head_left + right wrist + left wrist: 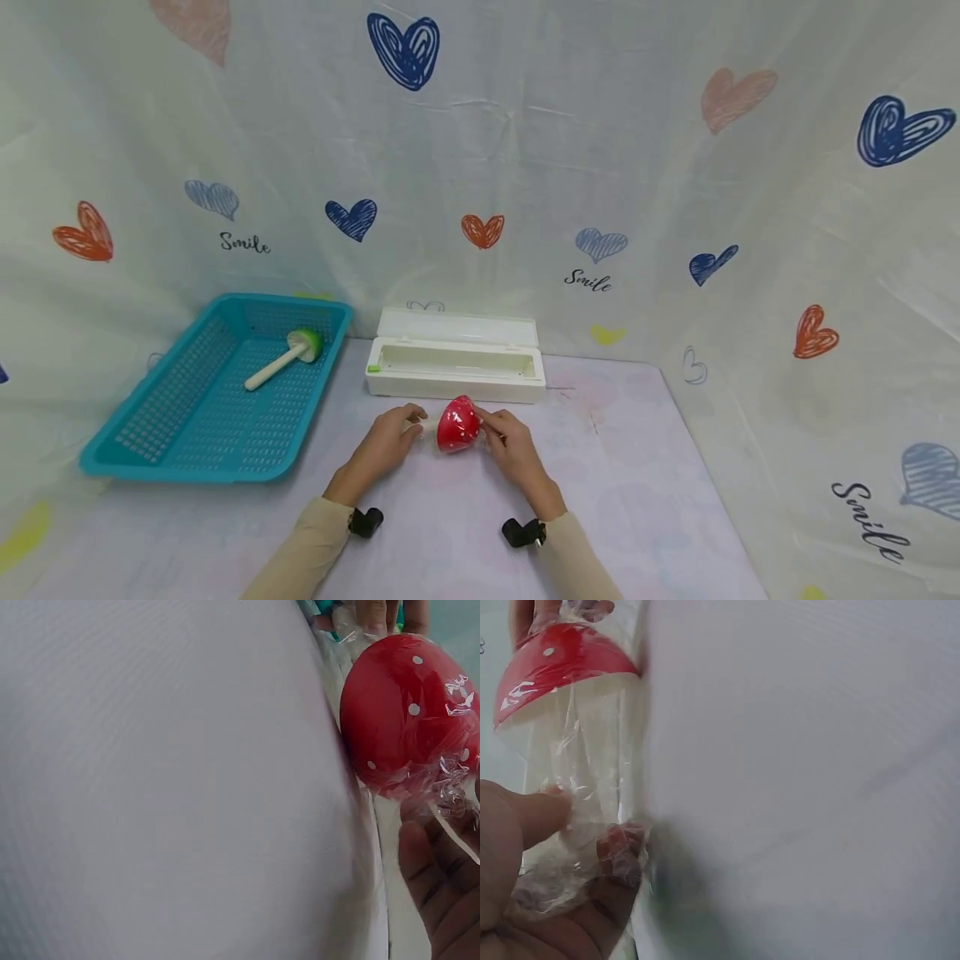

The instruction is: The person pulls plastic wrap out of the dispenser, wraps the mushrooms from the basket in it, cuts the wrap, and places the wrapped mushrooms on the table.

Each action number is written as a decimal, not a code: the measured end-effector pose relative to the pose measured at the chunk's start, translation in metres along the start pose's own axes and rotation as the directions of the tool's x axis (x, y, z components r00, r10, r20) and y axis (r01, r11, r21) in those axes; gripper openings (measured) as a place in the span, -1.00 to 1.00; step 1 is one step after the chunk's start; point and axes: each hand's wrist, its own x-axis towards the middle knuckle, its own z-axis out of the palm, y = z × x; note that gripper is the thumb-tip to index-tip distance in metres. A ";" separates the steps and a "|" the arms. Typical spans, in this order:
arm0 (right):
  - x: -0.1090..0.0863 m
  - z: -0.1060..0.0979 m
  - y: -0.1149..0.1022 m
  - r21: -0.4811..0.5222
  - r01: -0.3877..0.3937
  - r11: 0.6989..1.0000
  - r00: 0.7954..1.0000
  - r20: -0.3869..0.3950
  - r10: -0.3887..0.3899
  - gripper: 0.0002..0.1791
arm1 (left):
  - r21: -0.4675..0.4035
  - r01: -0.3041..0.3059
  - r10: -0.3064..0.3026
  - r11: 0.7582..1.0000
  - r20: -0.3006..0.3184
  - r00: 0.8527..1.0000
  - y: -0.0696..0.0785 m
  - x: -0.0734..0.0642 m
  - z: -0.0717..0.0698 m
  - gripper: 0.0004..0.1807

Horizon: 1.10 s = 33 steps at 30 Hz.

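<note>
Between my hands is a red mushroom (457,425) with white dots on its cap, a pale stem and a clear plastic wrapper (581,787) around it. It lies sideways, with the cap toward the right. My left hand (386,442) holds the wrapped stem end, thumb and fingers on either side of the plastic. At the top of the cap, my right hand (516,450) pinches the gathered wrapper. In the right wrist view, part of the right hand's fingers (427,870) is cut off by the frame edge.
Behind the hands stands a long white box (457,388), its lid raised. To the left, a blue basket (202,471) contains a green-capped mushroom (288,358) with a long white stem. A heart-patterned curtain (480,150) hangs behind the white tabletop (622,483).
</note>
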 end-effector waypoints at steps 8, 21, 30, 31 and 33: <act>-0.002 0.001 -0.008 -0.020 -0.002 1.000 0.993 0.115 0.004 -0.39 | -0.021 0.008 -0.006 1.000 0.069 0.998 -0.012 -0.012 -0.002 -0.47; -0.002 0.002 -0.009 0.079 -0.049 0.996 0.998 -0.025 0.051 -0.84 | -0.117 0.000 0.004 0.993 0.033 0.999 -0.019 -0.020 -0.005 -0.84; -0.012 0.002 -0.008 0.099 -0.097 0.990 0.976 0.207 0.075 -0.47 | -0.034 0.003 -0.004 0.999 -0.033 0.999 -0.021 -0.019 -0.004 -0.61; -0.013 0.002 -0.008 0.112 -0.090 0.990 0.978 0.198 0.067 -0.48 | -0.029 0.011 -0.012 1.000 -0.032 0.999 -0.020 -0.019 -0.005 -0.61; -0.014 0.001 -0.009 0.147 -0.106 0.983 0.982 0.168 0.081 -0.54 | -0.023 0.026 -0.027 0.999 -0.030 0.999 -0.019 -0.020 -0.007 -0.64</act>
